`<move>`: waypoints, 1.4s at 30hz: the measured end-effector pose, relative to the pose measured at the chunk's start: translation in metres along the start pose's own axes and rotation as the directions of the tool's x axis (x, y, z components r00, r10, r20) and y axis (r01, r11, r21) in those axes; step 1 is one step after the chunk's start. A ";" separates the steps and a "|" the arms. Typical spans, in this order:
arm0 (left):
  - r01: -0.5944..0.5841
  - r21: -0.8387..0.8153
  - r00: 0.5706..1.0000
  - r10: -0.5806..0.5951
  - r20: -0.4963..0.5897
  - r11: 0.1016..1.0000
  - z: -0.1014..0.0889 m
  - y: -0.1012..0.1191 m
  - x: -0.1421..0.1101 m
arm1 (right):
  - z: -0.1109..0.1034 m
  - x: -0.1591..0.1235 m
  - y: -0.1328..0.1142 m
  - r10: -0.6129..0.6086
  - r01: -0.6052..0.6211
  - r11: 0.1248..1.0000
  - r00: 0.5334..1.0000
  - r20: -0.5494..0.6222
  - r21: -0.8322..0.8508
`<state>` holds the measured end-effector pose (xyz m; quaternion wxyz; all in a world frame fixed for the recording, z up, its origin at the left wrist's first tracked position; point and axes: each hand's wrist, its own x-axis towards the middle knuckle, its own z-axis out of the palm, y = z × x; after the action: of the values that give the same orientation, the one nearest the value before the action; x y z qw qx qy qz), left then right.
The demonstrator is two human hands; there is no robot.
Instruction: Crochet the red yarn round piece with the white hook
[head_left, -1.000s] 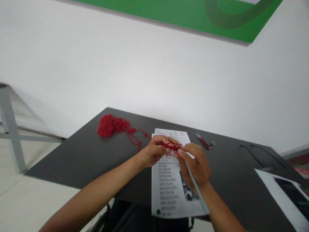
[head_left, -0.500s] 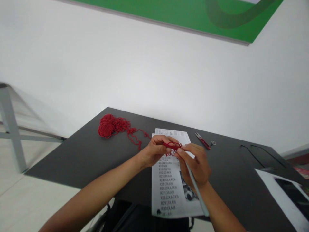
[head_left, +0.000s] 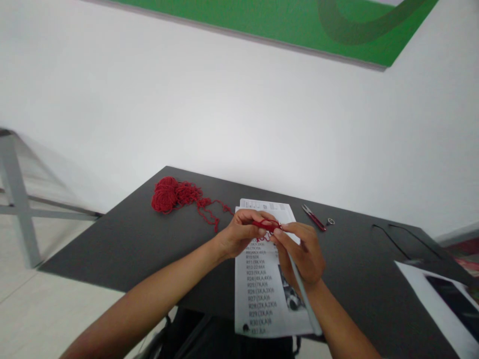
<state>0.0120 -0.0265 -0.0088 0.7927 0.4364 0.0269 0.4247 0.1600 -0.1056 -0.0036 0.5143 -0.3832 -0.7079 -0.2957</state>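
Note:
My left hand (head_left: pixel 245 230) pinches a small piece of red crochet work (head_left: pixel 268 225) between thumb and fingers, with a strand of yarn looped over the index finger. Closed around a crochet hook with a long grey handle (head_left: pixel 304 294), my right hand (head_left: pixel 302 249) meets the left at the crochet work. The hook's tip is at the red loops, partly hidden by fingers. A red yarn ball (head_left: pixel 165 194) lies at the back left of the table, its loose tangled strand (head_left: pixel 205 204) running toward my left hand. Below both hands is a printed pattern sheet (head_left: pixel 258 294).
Red-handled thread snips (head_left: pixel 314 218) and a small metal ring (head_left: pixel 331 221) lie right of the sheet on the dark table (head_left: pixel 179 249). Eyeglasses (head_left: pixel 407 244) and a white sheet with a black rectangle (head_left: pixel 441 299) are at the right. A white wall stands behind.
My right hand and the hook handle have shifted very slightly to the left. The left hand, yarn ball and sheet stay where they were.

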 end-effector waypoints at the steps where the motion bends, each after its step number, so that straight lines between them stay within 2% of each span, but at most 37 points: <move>1: 0.002 -0.001 1.000 -0.002 0.001 1.000 0.000 0.000 0.000 | 0.000 0.000 0.000 -0.002 0.002 1.000 1.000 0.003 -0.001; 6: 0.008 -0.002 1.000 -0.008 0.020 1.000 -0.001 -0.001 0.000 | 0.001 0.000 0.000 0.000 0.000 1.000 1.000 -0.003 0.018; 19: 0.008 0.038 1.000 -0.007 -0.025 0.999 0.002 0.001 0.001 | 0.001 -0.002 0.002 0.007 -0.007 1.000 1.000 0.007 0.027; 31: 0.008 0.037 1.000 -0.007 -0.024 0.999 0.002 0.001 0.001 | 0.002 -0.004 0.003 0.005 -0.006 0.999 1.000 0.013 0.039; 42: 0.070 -0.096 0.997 -0.072 -0.017 0.993 0.004 -0.003 -0.002 | 0.003 -0.002 0.001 0.049 -0.048 0.997 0.999 -0.016 0.065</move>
<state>0.0141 -0.0309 -0.0090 0.8270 0.3926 0.0300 0.4014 0.1600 -0.1032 -0.0067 0.5396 -0.3808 -0.7031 -0.2634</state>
